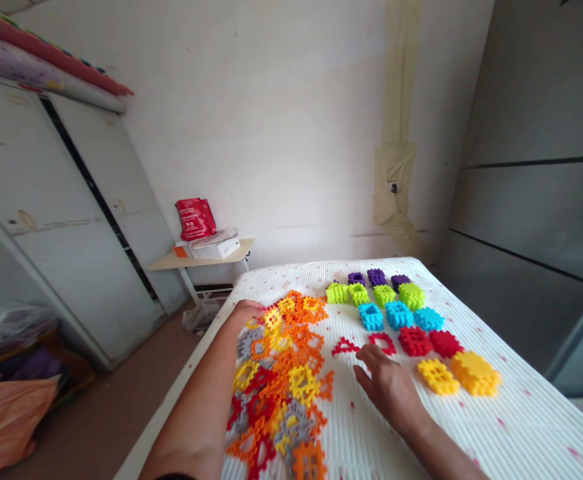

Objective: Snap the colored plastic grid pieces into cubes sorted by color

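Observation:
My left hand (248,310) reaches to the far left side of a loose pile of interlocking plastic pieces, by some red and yellow ones (272,319); its fingers are mostly hidden. My right hand (384,383) is over the white ribbed cover, thumb and fingers apart, with nothing seen between them. Just beyond its fingertips lie a red square frame piece (389,345) and a red triangular piece (344,345). Orange pieces (298,337), grey pieces (295,427) and yellow pieces (304,383) make up much of the pile.
Sorted stacks stand to the right: purple (376,277), lime green (384,295), light blue (399,315), red (415,341) and yellow (476,373). Behind, a small table (201,259) carries a red bag (196,219) and a white box (216,249). A grey cabinet (531,233) borders the right.

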Demonstrator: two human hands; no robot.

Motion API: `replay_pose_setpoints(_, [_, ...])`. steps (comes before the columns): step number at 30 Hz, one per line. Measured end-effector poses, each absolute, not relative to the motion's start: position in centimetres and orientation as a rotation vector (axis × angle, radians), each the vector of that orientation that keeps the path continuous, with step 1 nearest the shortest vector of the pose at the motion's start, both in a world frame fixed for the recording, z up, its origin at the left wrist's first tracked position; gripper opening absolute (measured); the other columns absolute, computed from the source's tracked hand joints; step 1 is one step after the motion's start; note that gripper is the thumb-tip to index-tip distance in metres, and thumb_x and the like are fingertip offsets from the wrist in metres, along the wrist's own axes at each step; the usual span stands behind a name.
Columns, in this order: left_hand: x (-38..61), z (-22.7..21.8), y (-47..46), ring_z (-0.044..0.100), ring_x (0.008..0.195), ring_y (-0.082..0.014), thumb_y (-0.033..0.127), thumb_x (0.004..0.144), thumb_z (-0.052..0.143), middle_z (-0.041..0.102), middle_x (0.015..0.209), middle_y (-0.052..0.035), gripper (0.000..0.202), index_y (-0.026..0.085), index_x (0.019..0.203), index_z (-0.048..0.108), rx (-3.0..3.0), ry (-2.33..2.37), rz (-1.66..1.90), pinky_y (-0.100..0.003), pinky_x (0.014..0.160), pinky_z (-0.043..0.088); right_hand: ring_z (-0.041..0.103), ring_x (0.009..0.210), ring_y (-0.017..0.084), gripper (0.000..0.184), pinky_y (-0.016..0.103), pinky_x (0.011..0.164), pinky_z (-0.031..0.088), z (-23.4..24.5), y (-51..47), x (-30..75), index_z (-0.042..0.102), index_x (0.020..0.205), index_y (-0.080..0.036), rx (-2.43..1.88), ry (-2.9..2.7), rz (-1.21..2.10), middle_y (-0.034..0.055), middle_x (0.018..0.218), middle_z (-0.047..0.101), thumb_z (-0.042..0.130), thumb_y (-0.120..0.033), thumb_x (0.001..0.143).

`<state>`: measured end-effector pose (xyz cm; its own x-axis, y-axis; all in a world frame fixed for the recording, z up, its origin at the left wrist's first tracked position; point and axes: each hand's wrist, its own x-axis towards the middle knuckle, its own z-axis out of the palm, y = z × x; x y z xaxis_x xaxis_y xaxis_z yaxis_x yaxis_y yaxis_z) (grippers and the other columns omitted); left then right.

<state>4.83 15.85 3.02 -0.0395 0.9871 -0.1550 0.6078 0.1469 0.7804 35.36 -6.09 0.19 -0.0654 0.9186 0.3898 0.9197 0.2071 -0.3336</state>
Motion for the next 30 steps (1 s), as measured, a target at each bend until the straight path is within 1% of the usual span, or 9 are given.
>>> replay_pose_setpoints(3, [4.1,3.7,14.6,0.061,0.065,-0.0204,0.017,0.049,0.071,0.065,0.058,-0.0020,0.019,0.013,0.068,0.070,1.573,1.578,0.680,-0.029,0.063,0.046,0.063,0.076,0.017,0.020,0.026,0.063,0.045,0.1,-6.1,35.3,0.060,0.088,-0.020,-1.694,-1.972,0.005,0.0074,0.093,0.061,0.039,-0.022,0.086])
replay_pose_setpoints(7, [3.5,4.5,13.5,0.059,0.061,-0.0195,0.018,0.042,0.068,0.065,0.058,-0.0019,0.021,0.014,0.062,0.068,1.600,1.418,0.647,-0.029,0.063,0.045,0.063,0.076,0.016,0.021,0.025,0.062,0.044,0.2,-6.1,35.3,0.059,0.088,-0.019,-1.682,-1.989,0.003,0.0071,0.093,0.061,0.039,-0.023,0.086])
replay_pose_setpoints(12, [4.3,4.5,14.2,0.060,0.067,-0.0168,0.023,0.050,0.063,0.065,0.065,-0.0016,0.021,0.014,0.069,0.063,1.614,1.366,0.703,-0.027,0.067,0.045,0.062,0.076,0.016,0.019,0.024,0.062,0.044,0.4,-6.2,35.3,0.058,0.087,-0.019,-1.674,-1.990,0.025,0.0068,0.091,0.061,0.039,-0.023,0.087])
replay_pose_setpoints(18, [6.7,1.9,17.2,0.056,0.064,-0.0144,0.021,0.060,0.068,0.056,0.058,0.0040,0.017,0.014,0.073,0.059,1.677,1.579,0.720,-0.024,0.060,0.043,0.062,0.079,0.017,0.021,0.026,0.066,0.045,0.1,-6.1,35.4,0.059,0.090,-0.019,-1.668,-2.000,0.062,0.0074,0.093,0.061,0.038,-0.024,0.087])
replay_pose_setpoints(20, [7.5,1.0,18.0,0.057,0.069,-0.0154,0.024,0.067,0.068,0.058,0.066,0.0022,0.018,0.013,0.079,0.060,1.694,1.645,0.680,-0.026,0.062,0.045,0.063,0.078,0.017,0.022,0.025,0.065,0.045,0.1,-6.1,35.5,0.059,0.089,-0.019,-1.677,-2.002,0.065,0.0077,0.095,0.062,0.038,-0.024,0.087])
replay_pose_setpoints(22, [8.3,0.3,18.6,0.059,0.078,-0.0164,0.030,0.077,0.062,0.062,0.084,-0.0018,0.023,0.012,0.091,0.060,1.703,1.688,0.626,-0.031,0.068,0.049,0.063,0.078,0.017,0.022,0.025,0.065,0.045,0.1,-6.1,35.5,0.059,0.090,-0.019,-1.687,-1.999,0.068,0.0081,0.096,0.062,0.038,-0.024,0.087])
replay_pose_setpoints(25, [9.3,-0.6,19.1,0.058,0.093,-0.0190,0.035,0.085,0.052,0.058,0.109,-0.0064,0.032,0.014,0.110,0.055,1.717,1.731,0.581,-0.038,0.078,0.050,0.063,0.079,0.017,0.023,0.025,0.066,0.045,0.2,-6.1,35.5,0.060,0.091,-0.019,-1.693,-1.996,0.085,0.0080,0.095,0.062,0.038,-0.024,0.087])
replay_pose_setpoints(28, [9.8,-1.2,19.4,0.057,0.096,-0.0204,0.035,0.085,0.052,0.056,0.112,-0.0068,0.035,0.015,0.113,0.053,1.731,1.772,0.592,-0.040,0.080,0.050,0.063,0.078,0.016,0.023,0.024,0.066,0.044,0.2,-6.1,35.5,0.060,0.091,-0.019,-1.686,-2.001,0.079,0.0076,0.094,0.062,0.038,-0.024,0.088])
replay_pose_setpoints(30, [9.8,-1.6,19.4,0.058,0.092,-0.0188,0.034,0.084,0.054,0.059,0.106,-0.0056,0.030,0.014,0.107,0.056,1.735,1.800,0.620,-0.036,0.077,0.050,0.063,0.077,0.015,0.022,0.024,0.065,0.044,0.2,-6.2,35.5,0.060,0.091,-0.019,-1.689,-2.008,0.069,0.0074,0.094,0.062,0.038,-0.023,0.088])
